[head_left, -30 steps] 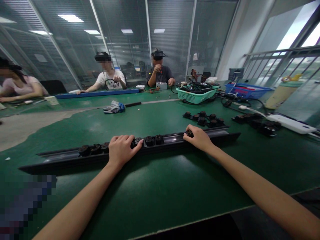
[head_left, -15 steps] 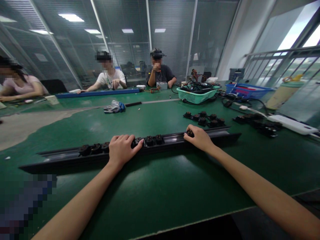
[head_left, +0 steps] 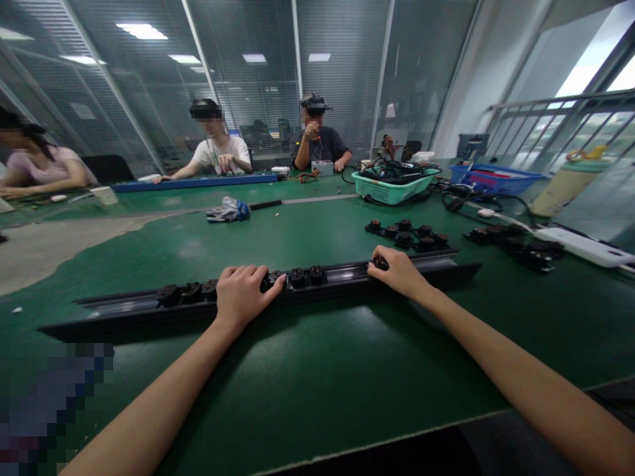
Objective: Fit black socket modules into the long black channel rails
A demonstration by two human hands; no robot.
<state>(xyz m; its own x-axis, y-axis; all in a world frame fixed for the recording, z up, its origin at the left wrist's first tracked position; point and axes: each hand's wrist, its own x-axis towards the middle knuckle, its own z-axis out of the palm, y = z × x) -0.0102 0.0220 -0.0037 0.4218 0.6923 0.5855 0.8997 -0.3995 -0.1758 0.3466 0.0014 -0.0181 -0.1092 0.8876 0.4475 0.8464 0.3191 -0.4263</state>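
Note:
A long black rail lies across the green table in front of me, with several small black modules seated in its channel. My left hand rests flat over the rail's middle, fingers spread across the modules there. My right hand is curled over a black module further right in the rail, fingertips on it.
Loose black modules lie behind the rail, with more of the same modules to the right beside a white power strip. A teal basket and a blue tray stand at the back right. Three people sit at the far side.
Both hands stay in the same places on the rail. Only the camera view has shifted slightly.

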